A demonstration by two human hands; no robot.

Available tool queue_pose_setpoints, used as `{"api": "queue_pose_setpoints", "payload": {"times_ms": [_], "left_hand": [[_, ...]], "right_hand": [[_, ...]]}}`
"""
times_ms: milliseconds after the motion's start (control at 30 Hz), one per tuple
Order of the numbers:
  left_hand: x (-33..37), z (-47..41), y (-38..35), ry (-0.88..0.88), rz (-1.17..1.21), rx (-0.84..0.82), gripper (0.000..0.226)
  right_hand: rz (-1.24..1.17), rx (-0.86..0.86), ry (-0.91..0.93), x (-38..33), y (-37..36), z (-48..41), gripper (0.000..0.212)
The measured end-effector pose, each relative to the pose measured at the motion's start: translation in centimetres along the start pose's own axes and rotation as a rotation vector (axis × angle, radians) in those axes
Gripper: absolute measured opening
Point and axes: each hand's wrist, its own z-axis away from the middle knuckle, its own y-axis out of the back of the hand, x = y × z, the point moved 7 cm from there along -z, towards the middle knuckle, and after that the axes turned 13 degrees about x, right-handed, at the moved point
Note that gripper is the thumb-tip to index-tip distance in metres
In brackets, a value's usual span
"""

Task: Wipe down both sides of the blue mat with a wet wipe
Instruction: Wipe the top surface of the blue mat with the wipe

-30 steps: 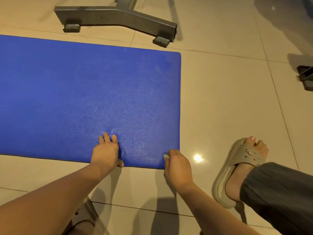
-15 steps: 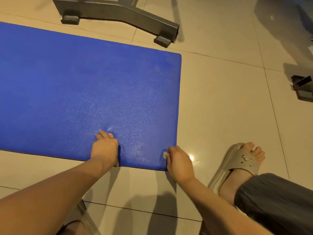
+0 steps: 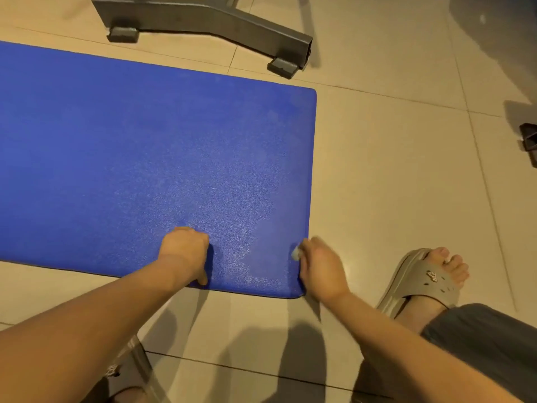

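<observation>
Head cam: one wide-angle view, worn on the person's head, pitched forward and down at the tiled floor (image 3: 377,199).

The lens sits above and behind the person's forearms, which enter from the bottom edge. The left hand (image 3: 184,251) and right hand (image 3: 322,269) land low centre, near enough that the wet wipe (image 3: 295,253) held in the right hand reads as a small white scrap. The blue mat (image 3: 130,155) fills the left half and runs off the left edge. The grey metal frame foot (image 3: 209,18), farthest out, is cut by the top edge. A sandalled foot (image 3: 427,277) sits lower right, and a second sandal (image 3: 130,370) is clipped at the bottom edge.
</observation>
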Motion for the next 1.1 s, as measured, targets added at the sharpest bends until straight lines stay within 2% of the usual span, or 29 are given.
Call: {"api": "queue_pose_setpoints", "payload": {"times_ms": [33, 100, 167, 233, 300, 400, 633, 767, 933, 1033, 1100], "left_hand": [[-0.3, -0.5, 0.8, 0.018, 0.048, 0.009, 0.058], [-0.8, -1.8, 2.3, 0.076, 0.144, 0.069, 0.068], [-1.1, -3.3, 3.0, 0.112, 0.251, 0.134, 0.099], [-1.0, -4.7, 2.6, 0.144, 0.342, 0.074, 0.140], [-0.6, -5.9, 1.6, 0.168, 0.377, -0.020, 0.160], [0.5, -6.7, 0.7, 0.173, 0.353, -0.049, 0.163], [1.0, -7.3, 0.4, 0.192, 0.298, -0.043, 0.165], [1.1, -7.1, 0.8, 0.176, 0.296, -0.026, 0.166], [1.3, -7.1, 1.4, 0.182, 0.268, -0.040, 0.165], [1.5, -7.3, 1.6, 0.188, 0.247, -0.049, 0.167], [1.4, -7.4, 1.5, 0.189, 0.249, -0.046, 0.168]], "right_hand": [[-0.011, 0.032, -0.054, 0.6, 0.0, -2.5, 0.009], [-0.034, 0.075, -0.103, 1.5, 0.1, -5.8, 0.010], [-0.062, 0.100, -0.119, 1.6, 0.0, -5.6, 0.014], [-0.125, 0.070, -0.145, 1.5, 0.1, -2.4, 0.021], [-0.186, -0.015, -0.139, 1.3, 0.1, 1.7, 0.019], [-0.233, -0.072, -0.149, 2.0, -0.4, 4.1, 0.014], [-0.424, 0.164, -0.470, 3.5, -0.5, -4.7, 0.012], [-0.380, 0.059, -0.435, 3.1, -0.1, -0.5, 0.022], [-0.336, -0.173, -0.336, 2.9, -0.4, 6.5, 0.011], [-0.366, -0.120, -0.399, 3.1, -0.6, 3.9, 0.012], [-0.400, -0.026, -0.473, 3.3, -0.6, 0.2, 0.012]]}}
